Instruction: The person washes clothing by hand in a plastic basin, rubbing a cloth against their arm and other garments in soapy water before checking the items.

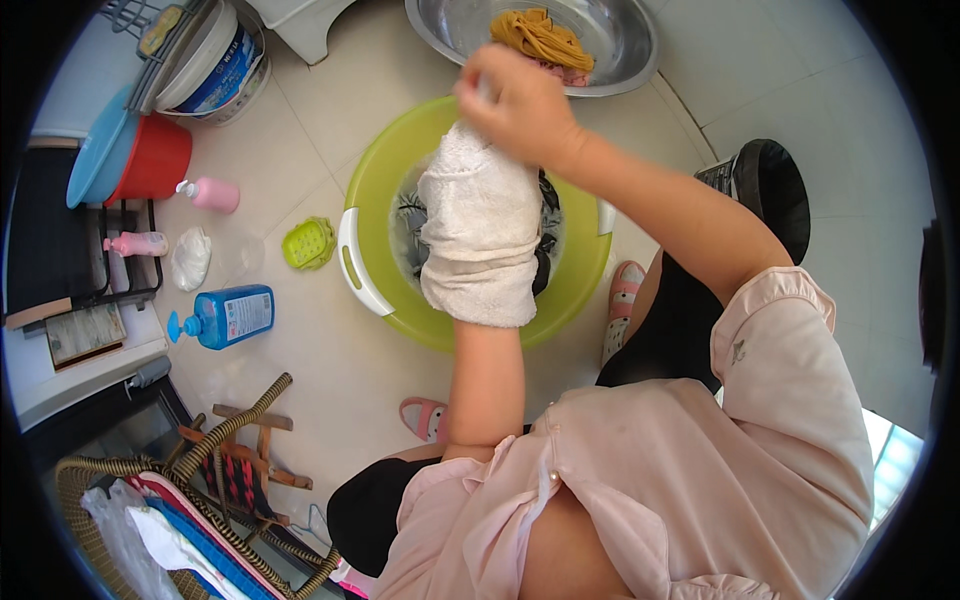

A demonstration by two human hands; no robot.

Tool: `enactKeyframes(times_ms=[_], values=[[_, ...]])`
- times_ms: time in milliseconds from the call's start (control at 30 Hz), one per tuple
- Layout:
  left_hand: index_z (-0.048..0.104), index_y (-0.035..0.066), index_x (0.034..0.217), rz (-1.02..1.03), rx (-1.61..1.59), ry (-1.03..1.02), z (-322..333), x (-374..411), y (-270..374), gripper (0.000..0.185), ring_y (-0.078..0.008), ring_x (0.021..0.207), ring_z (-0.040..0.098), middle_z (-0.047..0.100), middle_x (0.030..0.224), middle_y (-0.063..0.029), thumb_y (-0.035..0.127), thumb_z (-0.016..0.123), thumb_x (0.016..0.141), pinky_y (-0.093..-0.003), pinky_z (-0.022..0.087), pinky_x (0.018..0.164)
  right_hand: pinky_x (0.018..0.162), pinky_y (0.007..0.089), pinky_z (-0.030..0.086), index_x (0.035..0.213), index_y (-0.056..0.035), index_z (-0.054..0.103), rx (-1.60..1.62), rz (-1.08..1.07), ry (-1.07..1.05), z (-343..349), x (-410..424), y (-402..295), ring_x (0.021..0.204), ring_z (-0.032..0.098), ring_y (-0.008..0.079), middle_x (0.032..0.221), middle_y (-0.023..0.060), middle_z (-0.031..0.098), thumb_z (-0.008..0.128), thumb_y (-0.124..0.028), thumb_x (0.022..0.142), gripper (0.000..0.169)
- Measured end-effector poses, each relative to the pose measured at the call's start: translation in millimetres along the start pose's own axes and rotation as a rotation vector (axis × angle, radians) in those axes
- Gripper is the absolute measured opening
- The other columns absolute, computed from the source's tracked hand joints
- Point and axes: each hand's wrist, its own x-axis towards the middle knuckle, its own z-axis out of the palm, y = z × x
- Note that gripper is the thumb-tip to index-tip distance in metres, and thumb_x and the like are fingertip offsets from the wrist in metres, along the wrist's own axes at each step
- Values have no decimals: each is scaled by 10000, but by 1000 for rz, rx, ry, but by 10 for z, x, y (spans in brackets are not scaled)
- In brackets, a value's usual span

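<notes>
A white terry cloth is wrapped like a sleeve over my left forearm and covers my left hand. It is above a green plastic basin with white handles, which holds water and dark clothing. My right hand, slightly blurred, is over the basin's far rim at the top end of the cloth, fingers curled; a small pale patch shows between them, and whether they grip anything is unclear.
Beyond the basin, a steel bowl holds mustard-yellow cloth. On the left are a green soap dish, a blue pump bottle, a pink pump bottle, a red basin and a wicker chair. A black bin is at right.
</notes>
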Motion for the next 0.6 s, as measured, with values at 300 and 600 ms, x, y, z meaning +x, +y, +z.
enactKeyframes(times_ms=[300,600], values=[[548,51,1415,602,1598,0,-52,315,301,448,-307,1406,493,546,1488,-155,200,577,993,-414,380,1176,528,292,403,1040,-59,686,315,634,-903,-575,343,-99,566,504,115,707,21,589,612,-251,797,318],[498,71,1450,-87,531,48,-92,81,164,489,-299,1368,514,551,1458,-153,266,570,1008,-415,407,1146,591,391,475,921,-29,597,605,664,-398,-468,580,-85,620,569,218,708,71,602,637,-195,938,172]])
